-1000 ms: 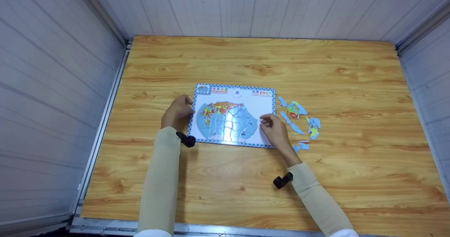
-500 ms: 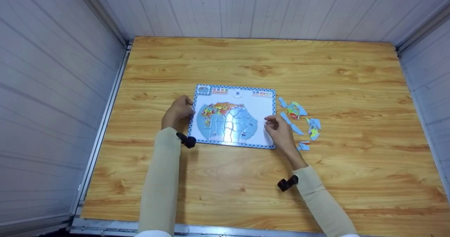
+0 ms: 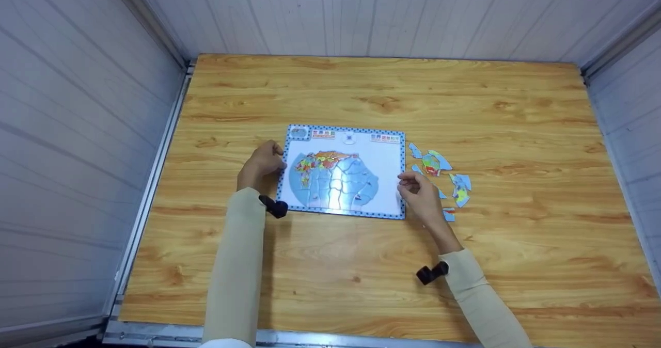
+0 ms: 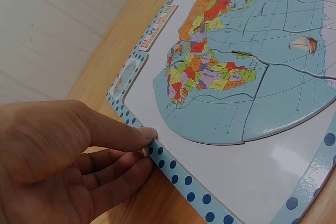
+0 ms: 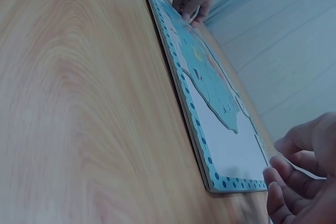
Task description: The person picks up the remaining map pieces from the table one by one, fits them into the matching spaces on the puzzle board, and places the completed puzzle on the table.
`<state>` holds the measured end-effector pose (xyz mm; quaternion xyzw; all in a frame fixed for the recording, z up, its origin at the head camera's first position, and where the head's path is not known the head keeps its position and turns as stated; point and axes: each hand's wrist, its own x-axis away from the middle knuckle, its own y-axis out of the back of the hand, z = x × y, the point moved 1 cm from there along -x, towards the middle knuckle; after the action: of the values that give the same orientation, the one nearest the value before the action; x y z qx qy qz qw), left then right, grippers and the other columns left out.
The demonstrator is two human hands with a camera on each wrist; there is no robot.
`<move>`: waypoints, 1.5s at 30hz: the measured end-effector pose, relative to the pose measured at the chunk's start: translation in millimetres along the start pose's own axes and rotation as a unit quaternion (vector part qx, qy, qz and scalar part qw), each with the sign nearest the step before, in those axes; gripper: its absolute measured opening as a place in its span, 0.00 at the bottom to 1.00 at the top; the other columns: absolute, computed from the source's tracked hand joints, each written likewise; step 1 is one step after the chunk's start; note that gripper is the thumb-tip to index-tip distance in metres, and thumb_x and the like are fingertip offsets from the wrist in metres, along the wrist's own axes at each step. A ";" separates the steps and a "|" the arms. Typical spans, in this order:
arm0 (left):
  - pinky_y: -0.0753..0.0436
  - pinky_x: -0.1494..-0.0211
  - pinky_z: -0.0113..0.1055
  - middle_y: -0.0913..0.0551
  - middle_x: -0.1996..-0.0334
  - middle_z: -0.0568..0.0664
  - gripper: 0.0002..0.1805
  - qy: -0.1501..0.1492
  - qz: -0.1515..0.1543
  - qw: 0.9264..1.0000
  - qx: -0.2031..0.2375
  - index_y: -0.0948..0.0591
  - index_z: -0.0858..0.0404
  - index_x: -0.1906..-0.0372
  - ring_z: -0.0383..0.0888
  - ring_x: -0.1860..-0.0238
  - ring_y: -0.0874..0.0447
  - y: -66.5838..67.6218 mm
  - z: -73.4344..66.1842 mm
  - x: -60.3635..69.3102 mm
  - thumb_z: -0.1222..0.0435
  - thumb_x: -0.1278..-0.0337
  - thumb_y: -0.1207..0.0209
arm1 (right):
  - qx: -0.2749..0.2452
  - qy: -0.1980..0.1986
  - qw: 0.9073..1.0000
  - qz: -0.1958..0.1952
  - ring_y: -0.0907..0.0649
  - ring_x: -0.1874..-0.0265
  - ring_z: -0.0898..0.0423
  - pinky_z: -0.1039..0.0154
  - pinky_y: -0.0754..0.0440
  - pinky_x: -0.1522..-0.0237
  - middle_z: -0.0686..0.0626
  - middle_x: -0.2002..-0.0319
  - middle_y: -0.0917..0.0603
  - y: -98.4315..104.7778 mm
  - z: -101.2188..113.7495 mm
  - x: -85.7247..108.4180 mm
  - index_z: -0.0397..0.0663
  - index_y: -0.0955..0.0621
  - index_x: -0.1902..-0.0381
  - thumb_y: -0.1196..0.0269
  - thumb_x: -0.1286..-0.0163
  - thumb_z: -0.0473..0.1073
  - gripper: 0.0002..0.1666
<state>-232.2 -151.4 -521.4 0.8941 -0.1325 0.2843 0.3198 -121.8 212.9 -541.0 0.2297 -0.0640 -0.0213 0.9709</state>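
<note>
A world map jigsaw puzzle board (image 3: 387,172) lies on the table, its white tray partly filled with joined blue and coloured pieces (image 4: 210,114). My left hand (image 4: 79,156) grips the board's left border, thumb on top and fingers against the edge. Over the right border hovers my right hand (image 3: 422,197), its fingers loosely bent, with nothing visible between them. Right of the board lie several loose puzzle pieces (image 3: 460,189), some partly hidden by the right hand. In the right wrist view, the right hand (image 5: 307,171) is beside the board's dotted corner.
The wood-grain table (image 3: 330,281) extends around the board on all sides. White panel walls (image 3: 361,12) rise behind it and at both sides. A metal rail (image 3: 155,332) runs along the table's front edge.
My right hand has moved rightward, from beside the joined map pieces to the board's right border, covering some loose pieces. The left hand has stayed at the left edge.
</note>
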 end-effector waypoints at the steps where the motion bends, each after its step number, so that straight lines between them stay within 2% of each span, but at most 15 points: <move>1: 0.30 0.49 0.39 0.29 0.55 0.55 0.16 0.001 0.000 1.000 0.000 0.32 0.63 0.46 0.50 0.53 0.29 0.2 0.0 0.3 0.71 0.38 0.46 | -0.001 0.002 1.000 -0.001 0.21 0.59 0.54 0.72 0.25 0.57 0.42 0.57 0.18 1.4 -0.6 0.8 0.40 0.21 0.50 0.39 0.34 0.35 0.14; 10: 0.30 0.50 0.38 0.29 0.54 0.55 0.16 -0.003 0.004 1.000 0.002 0.32 0.64 0.46 0.50 0.53 0.30 0.9 0.2 1.2 0.71 0.38 0.47 | -0.002 0.009 1.000 -0.021 0.21 0.60 0.55 0.73 0.25 0.57 0.42 0.57 0.17 12.9 -5.9 4.1 0.40 0.21 0.50 0.38 0.36 0.34 0.16; 15: 0.29 0.52 0.38 0.29 0.56 0.55 0.17 -0.006 0.006 1.000 0.001 0.33 0.64 0.46 0.49 0.55 0.28 0.7 1.2 -0.2 0.71 0.39 0.46 | -0.008 0.011 1.000 -0.014 0.20 0.58 0.54 0.72 0.25 0.55 0.41 0.56 0.18 17.9 -8.6 6.2 0.41 0.21 0.50 0.38 0.35 0.37 0.15; 19: 0.29 0.53 0.38 0.28 0.57 0.55 0.17 -0.010 0.007 1.000 0.002 0.33 0.65 0.46 0.49 0.57 0.27 0.1 1.1 -0.5 0.71 0.39 0.46 | -0.020 0.010 1.000 0.011 0.21 0.56 0.50 0.72 0.25 0.55 0.36 0.53 0.19 26.7 9.8 15.8 0.36 0.22 0.48 0.39 0.34 0.37 0.17; 22: 0.29 0.52 0.38 0.28 0.56 0.55 0.17 -0.001 0.007 1.000 0.005 0.32 0.64 0.46 0.50 0.55 0.27 0.3 0.2 0.5 0.70 0.38 0.46 | -0.022 0.006 0.999 0.024 0.21 0.56 0.51 0.74 0.26 0.56 0.33 0.52 0.20 34.0 23.2 22.8 0.32 0.24 0.47 0.40 0.33 0.35 0.18; 26: 0.30 0.49 0.39 0.28 0.55 0.55 0.17 -0.005 0.005 1.000 0.000 0.32 0.64 0.46 0.50 0.54 0.28 1.6 0.0 1.6 0.70 0.38 0.46 | -0.039 0.003 0.999 0.028 0.22 0.56 0.52 0.73 0.25 0.56 0.32 0.51 0.21 39.6 14.6 23.1 0.31 0.24 0.47 0.40 0.33 0.34 0.18; 29: 0.31 0.48 0.40 0.28 0.55 0.55 0.16 -0.007 0.005 1.000 -0.004 0.32 0.63 0.46 0.50 0.53 0.29 1.9 0.8 2.2 0.70 0.38 0.47 | -0.059 -0.011 0.998 0.025 0.22 0.56 0.53 0.74 0.26 0.56 0.33 0.51 0.21 41.6 -1.8 21.0 0.32 0.24 0.47 0.39 0.33 0.36 0.19; 34: 0.31 0.47 0.41 0.29 0.55 0.55 0.16 -0.007 0.002 1.000 -0.006 0.32 0.63 0.46 0.51 0.52 0.30 1.4 2.4 2.1 0.69 0.38 0.46 | -0.060 -0.023 0.998 0.013 0.22 0.57 0.61 0.75 0.26 0.55 0.36 0.49 0.21 45.1 -26.2 21.7 0.37 0.24 0.45 0.39 0.33 0.41 0.20; 41: 0.31 0.48 0.40 0.29 0.54 0.56 0.16 -0.022 0.002 1.000 -0.011 0.32 0.65 0.46 0.50 0.53 0.30 1.2 3.4 0.5 0.69 0.38 0.47 | -0.048 -0.007 0.999 -0.001 0.21 0.58 0.61 0.75 0.24 0.56 0.41 0.50 0.20 53.1 -34.8 31.7 0.41 0.22 0.47 0.37 0.33 0.44 0.20; 45: 0.31 0.50 0.39 0.29 0.55 0.55 0.16 -0.018 0.003 1.000 -0.008 0.32 0.64 0.46 0.49 0.54 0.29 0.5 3.2 0.0 0.70 0.38 0.47 | -0.035 -0.004 0.999 -0.001 0.21 0.59 0.62 0.75 0.25 0.56 0.40 0.50 0.20 57.1 -37.8 36.2 0.40 0.23 0.47 0.38 0.33 0.44 0.20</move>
<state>-231.1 -153.8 -523.2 0.8963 -0.1428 0.2675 0.3235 -80.2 278.1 -544.7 0.1954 -0.0666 -0.0258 0.9781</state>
